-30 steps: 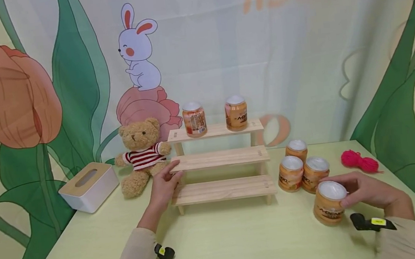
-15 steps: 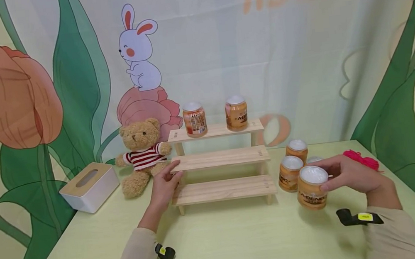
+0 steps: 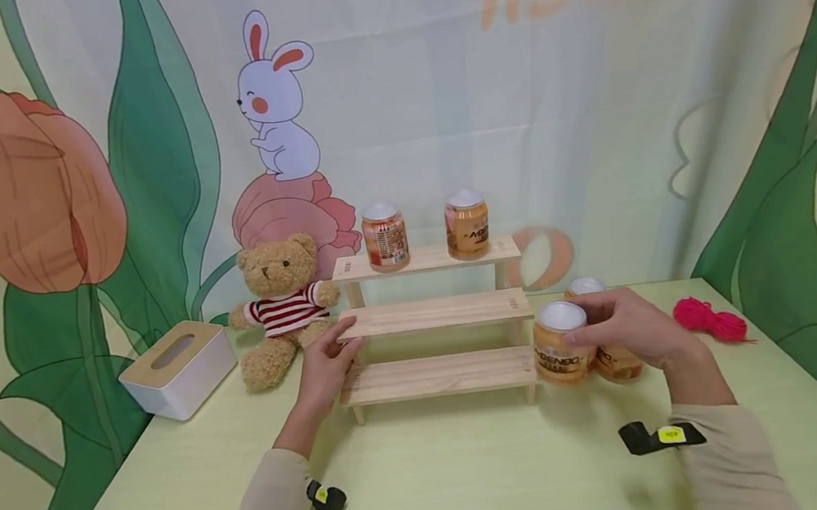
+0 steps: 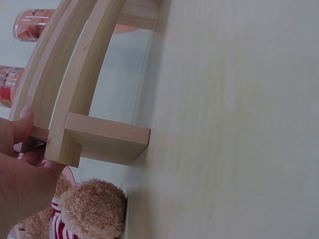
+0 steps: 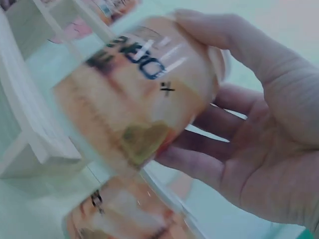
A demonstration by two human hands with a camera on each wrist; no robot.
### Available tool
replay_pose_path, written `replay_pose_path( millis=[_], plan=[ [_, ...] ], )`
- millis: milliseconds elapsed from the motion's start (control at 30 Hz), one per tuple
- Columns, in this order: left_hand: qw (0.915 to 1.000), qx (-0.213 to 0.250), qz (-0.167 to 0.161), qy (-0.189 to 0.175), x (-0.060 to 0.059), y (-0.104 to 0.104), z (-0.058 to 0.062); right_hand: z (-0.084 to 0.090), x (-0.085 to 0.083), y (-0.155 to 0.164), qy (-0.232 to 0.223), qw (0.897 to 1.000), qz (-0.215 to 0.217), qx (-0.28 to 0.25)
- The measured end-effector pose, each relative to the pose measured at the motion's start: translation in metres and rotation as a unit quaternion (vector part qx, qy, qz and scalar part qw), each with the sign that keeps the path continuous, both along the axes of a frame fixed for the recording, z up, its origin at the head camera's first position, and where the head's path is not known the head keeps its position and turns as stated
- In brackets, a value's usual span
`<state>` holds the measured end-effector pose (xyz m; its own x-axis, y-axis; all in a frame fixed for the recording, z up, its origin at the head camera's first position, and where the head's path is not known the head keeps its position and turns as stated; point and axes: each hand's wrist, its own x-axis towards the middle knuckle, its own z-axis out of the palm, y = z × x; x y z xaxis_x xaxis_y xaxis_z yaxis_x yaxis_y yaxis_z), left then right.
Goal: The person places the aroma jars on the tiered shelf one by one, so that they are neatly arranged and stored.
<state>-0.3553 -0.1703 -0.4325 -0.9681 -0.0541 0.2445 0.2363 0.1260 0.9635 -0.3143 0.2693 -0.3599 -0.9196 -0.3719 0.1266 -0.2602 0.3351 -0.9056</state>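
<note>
My right hand grips an orange-labelled jar with a white lid, thumb on one side and fingers on the other. It hangs off the table beside the right end of a three-tier wooden shelf. In the right wrist view the held jar is tilted and slightly blurred. My left hand holds the left end of the shelf's middle tier; the left wrist view shows the thumb and fingers around the board. Two similar jars, one left and one right, stand on the top tier.
More jars stand on the table behind the held jar, partly hidden by it and the hand. A teddy bear sits left of the shelf, with a tissue box further left. Pink yarn lies at the right.
My right hand has lifted the jar and carried it left, past the standing jars toward the shelf's right end. The left hand has kept its hold on the shelf.
</note>
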Motion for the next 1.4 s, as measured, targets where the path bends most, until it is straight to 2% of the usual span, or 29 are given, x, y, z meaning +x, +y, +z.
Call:
replay_pose_path(
  millis=[133, 300, 600, 700, 967, 1100, 1400],
  plan=[
    [1.0000, -0.001, 0.003, -0.003, 0.000, 0.001, 0.000, 0.004, -0.001, -0.019, 0.020, 0.999, -0.030, -0.011],
    [1.0000, -0.003, 0.009, -0.003, 0.000, 0.001, 0.000, 0.006, -0.001, -0.042, 0.045, 0.998, -0.043, -0.028],
    [0.9999, 0.003, 0.009, 0.002, 0.000, 0.003, -0.001, 0.008, 0.000, -0.083, 0.053, 0.996, -0.028, -0.072],
    [1.0000, 0.006, 0.005, 0.004, 0.001, 0.003, -0.001, 0.013, -0.001, -0.098, 0.037, 0.995, -0.034, -0.085],
    [1.0000, 0.007, 0.005, 0.000, -0.001, 0.002, -0.002, 0.032, -0.022, -0.140, 0.058, 0.992, -0.029, -0.106],
    [1.0000, 0.006, 0.004, 0.001, -0.001, 0.002, -0.003, 0.034, -0.032, -0.159, 0.049, 0.994, -0.055, -0.085],
    [0.9999, 0.008, 0.005, 0.007, -0.002, 0.001, -0.002, 0.035, -0.053, -0.190, 0.077, 0.994, -0.058, -0.059]
  ],
)
